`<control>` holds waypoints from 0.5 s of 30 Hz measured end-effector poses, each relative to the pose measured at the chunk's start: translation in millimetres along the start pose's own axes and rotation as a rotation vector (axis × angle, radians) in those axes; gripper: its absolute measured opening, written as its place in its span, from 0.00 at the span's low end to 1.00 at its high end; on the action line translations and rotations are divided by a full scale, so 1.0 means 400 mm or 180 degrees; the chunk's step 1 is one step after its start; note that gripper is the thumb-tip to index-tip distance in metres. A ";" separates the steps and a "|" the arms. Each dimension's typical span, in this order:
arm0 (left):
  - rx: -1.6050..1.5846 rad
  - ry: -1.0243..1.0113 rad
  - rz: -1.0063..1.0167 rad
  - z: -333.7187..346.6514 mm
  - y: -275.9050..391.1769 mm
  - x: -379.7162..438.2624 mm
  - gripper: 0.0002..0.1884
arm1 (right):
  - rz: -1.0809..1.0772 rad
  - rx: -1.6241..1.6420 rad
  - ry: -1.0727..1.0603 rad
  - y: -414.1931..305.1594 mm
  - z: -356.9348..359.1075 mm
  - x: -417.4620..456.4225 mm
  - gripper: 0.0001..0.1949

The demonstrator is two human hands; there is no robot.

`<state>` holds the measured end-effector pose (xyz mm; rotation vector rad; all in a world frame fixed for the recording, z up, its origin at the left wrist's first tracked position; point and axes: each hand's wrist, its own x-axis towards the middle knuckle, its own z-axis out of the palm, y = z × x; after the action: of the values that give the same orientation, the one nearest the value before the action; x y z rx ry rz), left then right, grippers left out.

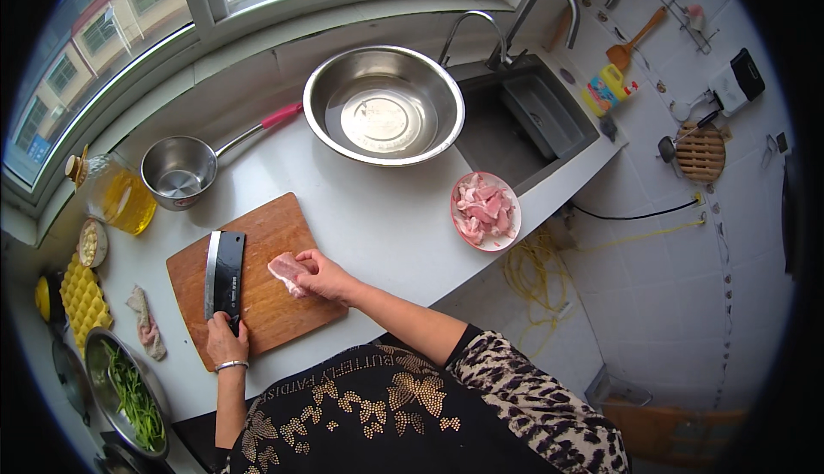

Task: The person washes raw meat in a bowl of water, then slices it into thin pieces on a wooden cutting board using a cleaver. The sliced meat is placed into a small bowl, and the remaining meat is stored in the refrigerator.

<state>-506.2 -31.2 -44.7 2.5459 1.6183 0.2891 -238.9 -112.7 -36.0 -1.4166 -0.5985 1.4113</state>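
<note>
My left hand (226, 341) grips the handle of a black-bladed cleaver (225, 274), which lies along the left side of a wooden cutting board (273, 229). Between the thumb and fingers of my right hand (325, 279) is a piece of raw meat (288, 271) with a pale fatty edge, over the right half of the board. To the right, near the counter's front edge, a red-rimmed plate (510, 240) bears a heap of raw meat slices (483, 209).
Behind the board stand a steel saucepan (179, 168) with a pink handle and an oil jug (125, 197). A large steel basin (386, 104) of water sits beside the sink (496, 130). At left are a cloth (148, 326), a bowl of garlic (92, 242) and a bowl of greens (135, 397).
</note>
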 end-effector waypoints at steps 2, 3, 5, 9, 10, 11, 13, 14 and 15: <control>-0.0019 0.0040 -0.0016 0.004 0.000 -0.002 0.16 | -0.0405 -0.0747 0.0239 0.012 0.011 0.009 0.28; 0.0005 0.0065 -0.0034 0.006 0.000 -0.002 0.16 | -0.0612 -0.1127 0.0384 0.017 0.018 0.013 0.28; -0.0085 0.0066 -0.0033 0.008 -0.001 -0.002 0.16 | -0.0879 -0.1647 0.0546 0.025 0.031 0.013 0.28; -0.0047 -0.0034 -0.0124 0.008 0.001 0.002 0.16 | -0.0851 -0.2042 0.0507 0.026 0.052 0.010 0.29; -0.0066 -0.0028 -0.0111 0.007 0.002 0.003 0.16 | -0.0778 -0.2099 0.0465 0.024 0.053 0.012 0.29; -0.0085 -0.0023 -0.0102 0.006 0.003 0.005 0.16 | -0.0557 -0.1427 0.0217 0.021 0.052 0.016 0.29; -0.0112 -0.0033 -0.0112 0.004 0.004 0.008 0.16 | -0.0018 -0.0069 -0.0263 0.012 0.042 0.030 0.29; -0.0119 -0.0044 -0.0126 0.003 0.004 0.009 0.16 | 0.0404 0.0682 -0.0670 0.009 0.032 0.032 0.30; -0.0104 -0.0060 -0.0145 0.002 0.005 0.010 0.16 | 0.0521 0.1031 -0.0922 0.006 0.023 0.032 0.30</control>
<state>-502.8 -28.4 -44.8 2.4767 1.6488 0.2840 -245.6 -99.8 -41.9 -1.0305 -0.4157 1.7733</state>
